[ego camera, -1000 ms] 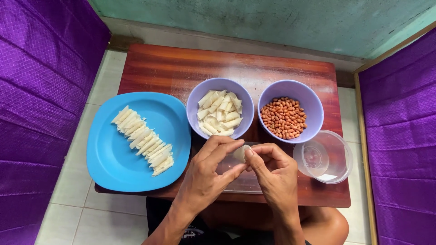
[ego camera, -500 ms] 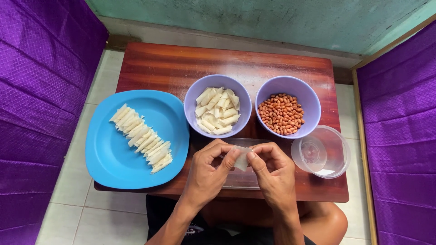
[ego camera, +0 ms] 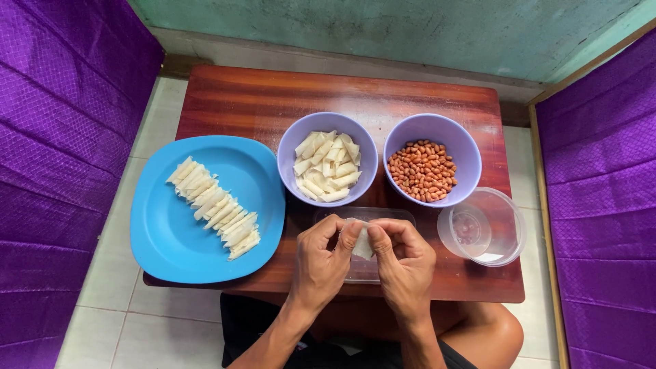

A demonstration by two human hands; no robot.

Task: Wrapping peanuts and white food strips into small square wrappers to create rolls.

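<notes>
At the far left of the wooden counter (ego camera: 246,102) we note a blue plate (ego camera: 171,239) carrying a diagonal row of pale rolled pieces (ego camera: 213,207), laid side by side and touching. Just right of the plate stands a purple bowl (ego camera: 290,147) of loose pale wrapper pieces (ego camera: 326,166). Below that bowl, near the front edge, our left hand (ego camera: 321,256) and right hand (ego camera: 403,260) are drawn together, fingertips pinching a small pale wrapper (ego camera: 361,242) between them, above a clear flat tray (ego camera: 396,213). Further right sits a second purple bowl (ego camera: 465,147) filled with peanuts (ego camera: 422,171). At the far right is a clear plastic container (ego camera: 502,229), touching that bowl's rim.
</notes>
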